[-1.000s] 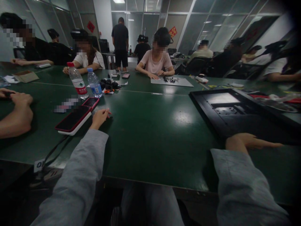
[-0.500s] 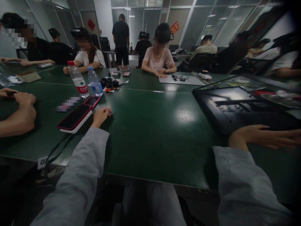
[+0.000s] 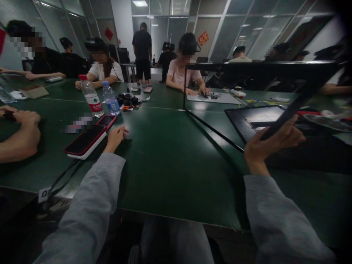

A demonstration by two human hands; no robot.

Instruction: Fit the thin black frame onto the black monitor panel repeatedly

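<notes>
A thin black rectangular frame (image 3: 258, 66), like a screen bezel, is held up at a tilt by my right hand (image 3: 272, 143). My fingers are closed around its near side bar, and one corner hangs low over the table. Beneath and behind it lies a flat black panel (image 3: 238, 116) with a recessed metal-looking middle, partly hidden by the hand. My left hand (image 3: 116, 138) rests on the green table (image 3: 165, 157), fingers loosely bent and apart, holding nothing. Just left of it is a phone in a red case (image 3: 85, 141), lying on a white block with a black strap.
Two water bottles, one red-capped (image 3: 92, 97) and one blue-capped (image 3: 111, 99), stand beyond my left hand, beside several small black parts (image 3: 128, 100). A person across the table works over a grey mat (image 3: 228, 98). Another person's forearm (image 3: 23, 141) rests at left.
My right hand has taken hold of the black frame and raised it off the panel, tilting it up and to the left. My left hand stays about where it was.
</notes>
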